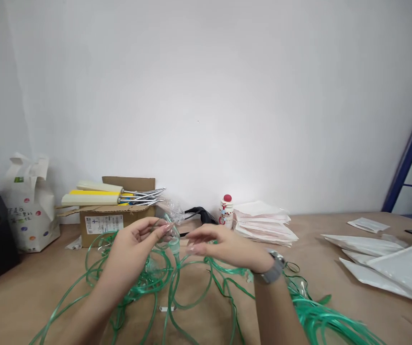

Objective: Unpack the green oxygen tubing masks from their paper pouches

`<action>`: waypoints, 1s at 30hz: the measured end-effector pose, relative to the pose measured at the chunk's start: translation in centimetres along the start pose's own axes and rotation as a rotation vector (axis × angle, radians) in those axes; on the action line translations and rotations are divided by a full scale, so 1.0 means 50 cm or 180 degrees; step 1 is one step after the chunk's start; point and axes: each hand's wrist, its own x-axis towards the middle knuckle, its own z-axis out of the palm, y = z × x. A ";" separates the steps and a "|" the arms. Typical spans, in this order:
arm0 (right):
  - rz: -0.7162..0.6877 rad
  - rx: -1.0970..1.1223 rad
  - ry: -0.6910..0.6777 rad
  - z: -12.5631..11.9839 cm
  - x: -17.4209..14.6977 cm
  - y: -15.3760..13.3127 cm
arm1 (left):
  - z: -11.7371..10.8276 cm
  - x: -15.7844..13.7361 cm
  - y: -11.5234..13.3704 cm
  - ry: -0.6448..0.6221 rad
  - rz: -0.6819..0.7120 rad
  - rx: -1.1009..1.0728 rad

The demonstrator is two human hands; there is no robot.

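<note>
My left hand [144,239] pinches the upper edge of a clear plastic oxygen mask [173,245] between thumb and fingertips. Green tubing [176,280] hangs from the mask's lower end down to the table. Just right of the mask, my right hand [213,242] has its fingers stretched out and a little apart from the thumb, with nothing visible between them. Whether its fingertips touch the mask I cannot tell. More coiled green tubing [148,285] lies beneath and behind the left hand, with clear plastic parts among the loops.
Behind stands a cardboard box [134,215] holding metal rods with cream and yellow handles. A white bottle [226,211] and stacked white packets [263,223] are near the wall. Green tubes [328,318] and flat white pouches [396,268] lie right; bags [31,206] stand left.
</note>
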 end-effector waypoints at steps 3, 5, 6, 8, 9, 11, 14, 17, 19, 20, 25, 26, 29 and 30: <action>-0.0200 0.0175 -0.0177 0.050 0.031 0.008 | -0.007 -0.001 0.003 0.0214 0.0092 -0.0232; -0.0178 0.0413 -0.0258 0.069 0.047 0.017 | -0.011 -0.001 0.005 0.0407 0.0138 -0.0322; -0.0109 0.0575 -0.0318 0.075 0.054 0.020 | -0.012 0.000 0.006 0.0484 0.0163 -0.0350; 0.0041 0.1004 -0.0425 0.084 0.065 0.025 | -0.014 0.002 0.005 0.0538 0.0223 -0.0381; 0.0082 0.1242 -0.0458 0.087 0.068 0.026 | -0.014 0.003 0.003 0.0523 0.0238 -0.0405; 0.0115 0.1673 -0.0536 0.096 0.073 0.026 | -0.016 0.006 -0.001 0.0479 0.0250 -0.0488; 0.0144 0.2079 -0.0532 0.111 0.077 0.021 | -0.021 0.009 -0.006 0.0485 0.0324 -0.0630; 0.0155 0.2396 -0.0205 0.126 0.082 0.015 | -0.026 0.010 -0.003 0.0499 0.0449 -0.0613; 0.0100 0.2478 0.0037 0.134 0.086 0.013 | -0.030 0.010 0.000 0.0479 0.0473 -0.0523; 0.0055 0.2425 0.0121 0.138 0.088 0.013 | -0.031 0.010 0.001 0.0470 0.0489 -0.0474; 0.0086 0.1440 0.0516 0.159 0.092 0.011 | -0.043 0.014 -0.006 0.0545 0.0511 -0.0246; 0.0110 0.1275 0.0633 0.163 0.093 0.010 | -0.046 0.016 -0.008 0.0559 0.0487 -0.0210; 0.0180 0.1368 0.0718 0.174 0.093 0.004 | -0.053 0.019 -0.012 0.0646 0.0446 -0.0196; 0.0220 0.1590 0.0634 0.175 0.093 0.001 | -0.054 0.019 -0.012 0.0707 0.0449 -0.0223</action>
